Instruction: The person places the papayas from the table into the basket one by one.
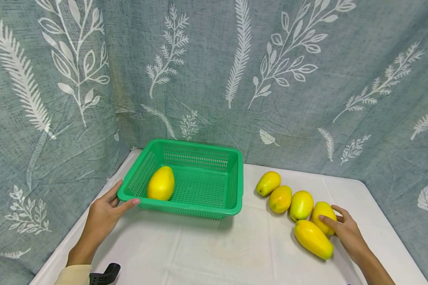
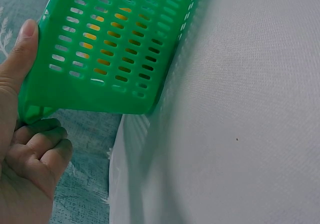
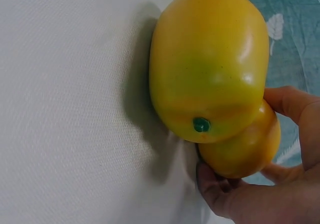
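Observation:
At the front left corner of the green plastic basket (image 1: pixel 199 209), my left hand (image 1: pixel 105 211) grips the rim. The left wrist view shows its thumb over the rim of the basket (image 2: pixel 85 96) and the other fingers curled beneath. Inside the basket, a yellow papaya (image 1: pixel 161 183) lies at the left. On the right, my right hand (image 1: pixel 347 231) holds a papaya (image 1: pixel 321 211) between thumb and fingers. A longer papaya (image 1: pixel 313 239) lies just in front of it. In the right wrist view, that front papaya (image 3: pixel 210 59) partly hides the held papaya (image 3: pixel 245 149).
Three more papayas, the far one (image 1: pixel 268 183), a middle one (image 1: pixel 280 199) and a greener one (image 1: pixel 301 205), lie in a slanting row on the white-covered table (image 1: pixel 199 253). A grey-green leaf-patterned curtain (image 1: pixel 207 71) hangs behind and at both sides of the table.

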The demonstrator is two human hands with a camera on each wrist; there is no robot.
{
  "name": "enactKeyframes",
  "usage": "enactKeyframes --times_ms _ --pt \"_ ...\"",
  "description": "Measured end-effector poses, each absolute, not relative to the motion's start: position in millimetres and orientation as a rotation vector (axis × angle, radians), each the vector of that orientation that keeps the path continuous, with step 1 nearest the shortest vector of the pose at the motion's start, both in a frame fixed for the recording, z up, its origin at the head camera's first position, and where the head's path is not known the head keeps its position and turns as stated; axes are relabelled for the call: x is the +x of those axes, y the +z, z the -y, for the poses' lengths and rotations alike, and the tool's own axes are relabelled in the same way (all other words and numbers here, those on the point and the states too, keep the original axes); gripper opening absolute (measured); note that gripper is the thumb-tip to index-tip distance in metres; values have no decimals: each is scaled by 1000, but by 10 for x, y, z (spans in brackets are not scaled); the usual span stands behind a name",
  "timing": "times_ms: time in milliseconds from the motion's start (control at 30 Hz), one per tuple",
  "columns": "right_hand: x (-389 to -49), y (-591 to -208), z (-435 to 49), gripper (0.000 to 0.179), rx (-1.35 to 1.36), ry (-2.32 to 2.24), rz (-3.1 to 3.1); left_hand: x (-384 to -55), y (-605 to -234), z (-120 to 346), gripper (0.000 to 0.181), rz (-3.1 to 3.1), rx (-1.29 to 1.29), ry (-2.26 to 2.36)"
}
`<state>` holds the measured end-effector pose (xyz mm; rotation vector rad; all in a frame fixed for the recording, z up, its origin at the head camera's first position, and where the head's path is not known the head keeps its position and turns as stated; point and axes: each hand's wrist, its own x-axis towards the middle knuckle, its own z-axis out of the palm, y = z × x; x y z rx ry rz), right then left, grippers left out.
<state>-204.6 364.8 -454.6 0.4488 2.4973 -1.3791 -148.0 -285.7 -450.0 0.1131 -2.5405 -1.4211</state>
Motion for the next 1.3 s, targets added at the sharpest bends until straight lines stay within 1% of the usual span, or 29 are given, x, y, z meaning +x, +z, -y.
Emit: enactKeyframes --times_ms 233,633,967,1300 --pt "-2026 -4514 -3670 106 463 -1390 -2511 -1477 -4490 2849 92 2538 116 -1422" --pt "-1989 -4308 -3661 104 455 -1447 -2498 -1491 -4493 2863 91 2521 88 -1415" --pt "-1943 -4180 -3610 104 362 -1518 -2501 -1505 -4491 2865 92 2514 85 -1440" --pt "-1888 -4062 -3445 96 273 -1641 -2497 -1495 -4465 2855 92 2521 101 -1425"
